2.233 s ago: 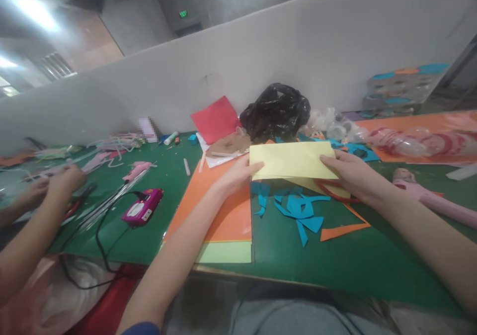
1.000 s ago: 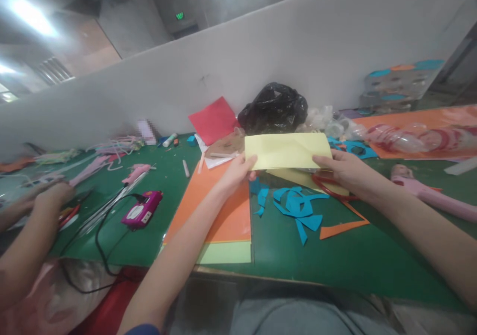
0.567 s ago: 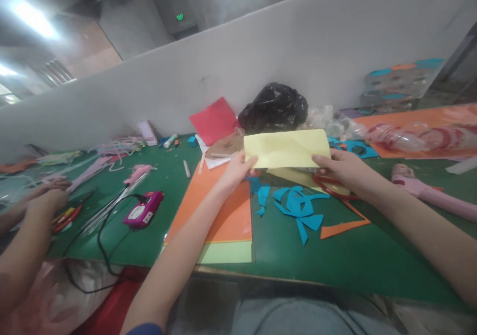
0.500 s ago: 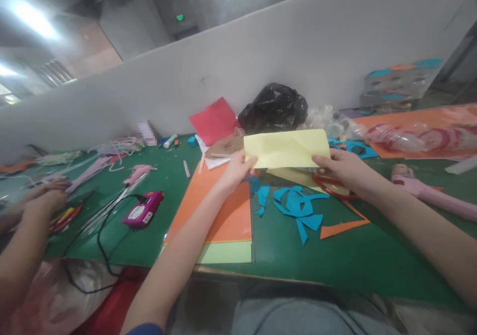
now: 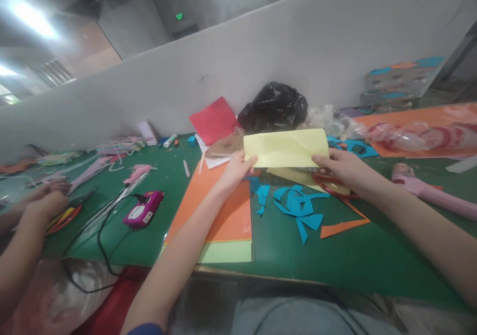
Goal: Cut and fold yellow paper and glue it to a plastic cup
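Both my hands hold a folded pale yellow paper (image 5: 286, 147) by its short ends, raised a little above the green mat (image 5: 283, 260). My left hand (image 5: 236, 172) pinches the near left corner, and my right hand (image 5: 345, 170) grips the right end. Under the paper lies a second yellow sheet (image 5: 294, 179). A curved red strip (image 5: 328, 185) sits beneath my right hand. Teal paper scraps (image 5: 298, 208) lie below, touching neither hand. An orange sheet (image 5: 219, 210) lies under my left forearm.
A co-worker's hands (image 5: 46, 206) work at the left near red-handled tool (image 5: 63, 219). A magenta device (image 5: 143, 209) with black cable and pink glue guns (image 5: 425, 196) lie on the mat. A black plastic bag (image 5: 273, 107) and red paper (image 5: 213, 119) stand against the white partition (image 5: 298, 41).
The yellow paper has risen and shifted slightly left, with both my hands following it. The co-worker's hands have moved left and nearer the red-handled tool.
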Available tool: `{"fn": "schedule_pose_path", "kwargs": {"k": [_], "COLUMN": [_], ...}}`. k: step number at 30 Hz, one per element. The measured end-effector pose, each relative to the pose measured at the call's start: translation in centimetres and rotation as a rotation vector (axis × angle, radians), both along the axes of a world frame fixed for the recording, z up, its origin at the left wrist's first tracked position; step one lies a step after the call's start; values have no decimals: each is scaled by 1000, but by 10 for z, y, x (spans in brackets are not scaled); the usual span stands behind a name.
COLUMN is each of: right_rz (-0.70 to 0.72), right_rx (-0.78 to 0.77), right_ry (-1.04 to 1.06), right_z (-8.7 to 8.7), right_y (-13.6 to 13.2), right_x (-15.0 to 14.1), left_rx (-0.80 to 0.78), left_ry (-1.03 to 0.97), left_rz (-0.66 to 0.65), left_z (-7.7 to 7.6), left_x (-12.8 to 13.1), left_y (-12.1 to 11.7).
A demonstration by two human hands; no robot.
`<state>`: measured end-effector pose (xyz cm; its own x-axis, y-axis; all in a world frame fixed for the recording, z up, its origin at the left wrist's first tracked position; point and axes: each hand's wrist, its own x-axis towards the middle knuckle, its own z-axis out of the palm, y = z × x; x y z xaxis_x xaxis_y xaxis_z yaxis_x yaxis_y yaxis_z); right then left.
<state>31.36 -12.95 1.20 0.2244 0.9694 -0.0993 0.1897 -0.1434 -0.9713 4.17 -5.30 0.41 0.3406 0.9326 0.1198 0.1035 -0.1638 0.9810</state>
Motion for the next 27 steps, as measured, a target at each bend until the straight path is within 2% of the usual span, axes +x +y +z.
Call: {"fn": "schedule_pose_path", "kwargs": {"k": [4,10,15,18,19,21,24,27], "right_rz": [16,-10,-1,-205,-294,-363,-190,68], "right_rx": [9,-4,100,241,328,515,570,445], "right_ry": [0,15,-57,-301,-445,-691,-891,-966], "right_z": [-4,-8,-5,6,12,26,52,74], "right_y": [3,4,5,-4,-9,-23,-36,-28], "right_x": [3,2,0,-1,-2,-4,-8,-7], "left_rx": [-25,-50,-24,14,16,7,-10,13], "left_ry": [0,13,38,50,50,68,106,139], "left_rz": [25,84,176,178,153,76,-86,-208], "left_z": [1,12,21,27,30,35,39,40], "left_x": [0,7,15,20,22,25,31,35], "left_y": [0,-9,-17,-25,-28,-36,-50,-63]}}
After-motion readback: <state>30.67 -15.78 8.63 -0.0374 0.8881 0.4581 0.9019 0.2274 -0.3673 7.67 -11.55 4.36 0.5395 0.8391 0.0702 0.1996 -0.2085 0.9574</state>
